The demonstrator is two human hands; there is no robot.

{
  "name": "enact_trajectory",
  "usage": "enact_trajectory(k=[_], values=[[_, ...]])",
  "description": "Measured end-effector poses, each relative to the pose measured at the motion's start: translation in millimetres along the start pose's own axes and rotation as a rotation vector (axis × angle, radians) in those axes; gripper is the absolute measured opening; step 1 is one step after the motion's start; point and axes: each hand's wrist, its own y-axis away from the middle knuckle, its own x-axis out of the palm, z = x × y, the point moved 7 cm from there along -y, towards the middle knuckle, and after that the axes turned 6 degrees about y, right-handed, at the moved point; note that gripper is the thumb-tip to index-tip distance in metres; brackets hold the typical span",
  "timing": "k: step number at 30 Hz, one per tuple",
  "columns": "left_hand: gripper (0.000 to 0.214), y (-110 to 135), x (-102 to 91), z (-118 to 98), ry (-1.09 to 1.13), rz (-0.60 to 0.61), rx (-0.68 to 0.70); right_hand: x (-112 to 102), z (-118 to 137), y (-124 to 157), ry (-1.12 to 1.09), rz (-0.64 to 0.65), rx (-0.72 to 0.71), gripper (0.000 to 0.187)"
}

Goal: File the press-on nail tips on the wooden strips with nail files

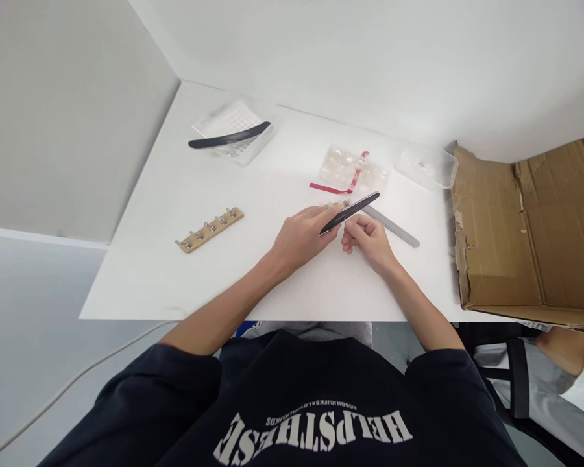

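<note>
My left hand reaches forward and holds a small wooden strip with nail tips at its fingertips, low over the white table. My right hand is curled beside it, fingers pinched on a black nail file. The file slants up to the right and crosses over the fingers of my left hand. Both hands touch each other near the file's lower end.
A second wooden strip with nail tips lies at the left. A grey file lies by my right hand. Behind are clear bags of nail tips with a red strip, a clear tub, and a clear box under another black file. A cardboard box stands at the right, and another person's arm shows below it.
</note>
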Motion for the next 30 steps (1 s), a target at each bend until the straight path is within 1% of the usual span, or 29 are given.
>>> enact_trajectory(k=[5, 9, 13, 16, 20, 25, 27, 30], values=[[0.035, 0.4, 2.1, -0.6, -0.015, -0.001, -0.003, -0.6, 0.8, 1.2, -0.008, -0.039, -0.014, 0.052], [0.034, 0.6, 1.9, -0.7, 0.026, -0.011, 0.004, 0.3, 0.4, 1.6, -0.005, -0.028, -0.016, 0.052], [0.037, 0.0, 1.2, -0.7, 0.136, 0.002, -0.012, -9.1, 1.2, 0.6, -0.022, -0.073, -0.031, 0.050], [0.040, -0.4, 2.4, 0.2, 0.124, 0.039, -0.050, -15.0, 4.5, 1.1, -0.041, -0.082, -0.048, 0.050], [0.042, -0.3, 2.9, -0.2, 0.033, 0.060, -0.060, -14.2, 13.9, 6.9, -0.041, -0.041, -0.077, 0.048], [0.040, 1.0, 6.3, -2.8, 0.005, 0.097, -0.031, -8.3, 27.5, 16.4, -0.052, -0.006, -0.164, 0.042], [0.039, 1.8, 9.4, -3.9, 0.003, 0.130, -0.021, -3.2, 28.7, 18.3, -0.036, 0.044, -0.178, 0.040], [0.036, 2.8, 12.4, -5.2, 0.005, 0.159, -0.011, 2.4, 25.6, 19.3, -0.006, 0.115, -0.153, 0.040]])
